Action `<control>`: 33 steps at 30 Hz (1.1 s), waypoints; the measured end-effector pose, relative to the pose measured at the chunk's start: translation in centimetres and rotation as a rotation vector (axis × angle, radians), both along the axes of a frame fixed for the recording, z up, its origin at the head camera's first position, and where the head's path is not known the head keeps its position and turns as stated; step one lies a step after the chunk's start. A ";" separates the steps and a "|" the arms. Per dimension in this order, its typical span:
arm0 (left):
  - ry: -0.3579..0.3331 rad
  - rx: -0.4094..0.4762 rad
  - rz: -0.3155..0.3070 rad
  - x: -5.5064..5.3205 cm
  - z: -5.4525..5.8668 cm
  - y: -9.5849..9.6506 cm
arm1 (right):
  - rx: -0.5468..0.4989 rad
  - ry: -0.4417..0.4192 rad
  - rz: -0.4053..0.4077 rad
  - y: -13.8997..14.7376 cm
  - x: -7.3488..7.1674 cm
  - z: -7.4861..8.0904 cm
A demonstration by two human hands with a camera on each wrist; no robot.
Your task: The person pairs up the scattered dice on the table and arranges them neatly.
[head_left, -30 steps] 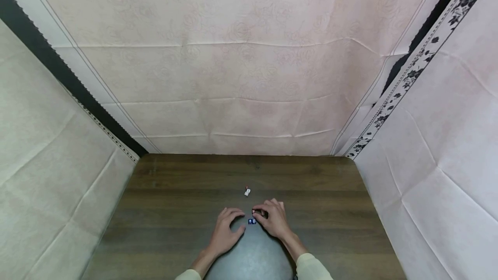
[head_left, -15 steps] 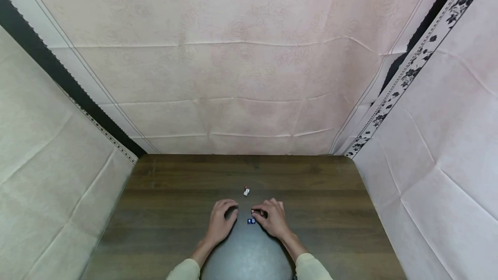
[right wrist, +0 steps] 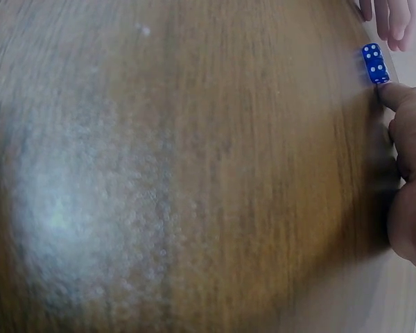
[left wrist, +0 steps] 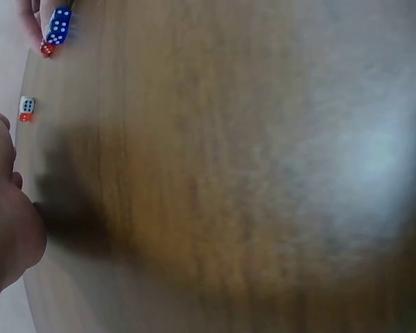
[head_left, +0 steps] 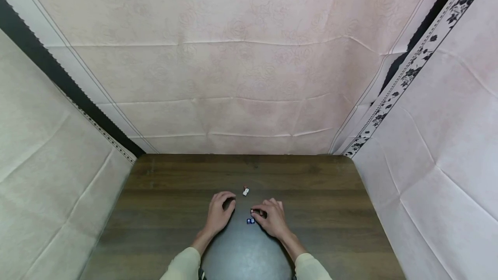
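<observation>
My right hand [head_left: 272, 218] pinches a small red die [head_left: 252, 211] between thumb and forefinger, low over the table. Right by the thumb, two blue dice [head_left: 250, 221] with white pips sit side by side; the right wrist view shows the thumb tip at the end of this blue pair [right wrist: 376, 64]. Farther back, a white die [head_left: 245, 192] stands against another red die [left wrist: 26, 117]. My left hand [head_left: 219, 211] is left of the white die, fingers loosely bent, nothing visible in it. Its fingertips are partly hidden in the left wrist view.
A brown wooden table [head_left: 175, 180] carries everything. Pale cloth hangs behind it [head_left: 241, 77] and along both sides, its right piece edged with a dark floral band [head_left: 412, 72]. A bright glare spot lies on the table near me.
My left hand has drawn away from the blue dice, first leftward, then farther forward toward the white die's level. My right hand has stayed by the blue dice with the red die.
</observation>
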State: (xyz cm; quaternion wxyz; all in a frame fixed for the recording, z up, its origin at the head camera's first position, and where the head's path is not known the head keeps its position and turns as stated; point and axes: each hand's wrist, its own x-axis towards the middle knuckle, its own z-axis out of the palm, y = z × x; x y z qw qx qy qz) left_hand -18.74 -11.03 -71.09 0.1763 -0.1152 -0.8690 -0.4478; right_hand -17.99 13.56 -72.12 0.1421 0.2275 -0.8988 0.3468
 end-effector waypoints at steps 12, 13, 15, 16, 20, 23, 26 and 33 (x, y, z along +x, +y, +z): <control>-0.049 -0.024 0.001 -2.0 0.6 0.7 | -0.006 -0.038 -0.003 -0.1 0.0 -0.1; -0.057 -0.021 0.001 -2.1 0.7 0.8 | -0.005 -0.032 -0.003 -0.1 0.0 -0.1; -0.087 -0.014 0.001 -2.3 0.8 1.0 | -0.004 -0.022 -0.005 -0.1 0.0 -0.1; -0.104 -0.008 0.001 -2.4 0.9 1.1 | -0.004 -0.015 -0.007 -0.1 0.0 -0.1; -0.161 0.016 -0.001 -2.9 1.2 1.5 | 0.004 -0.014 -0.008 -0.1 0.0 0.1; -0.185 0.019 0.004 -3.4 1.4 1.8 | 0.010 -0.052 -0.004 0.0 -0.1 0.2; -0.209 0.005 0.009 -3.9 1.5 1.9 | 0.016 -0.102 -0.002 0.0 -0.1 0.4; -0.215 -0.064 -0.027 -4.9 1.9 1.9 | 0.005 -0.110 0.000 0.1 -0.1 0.2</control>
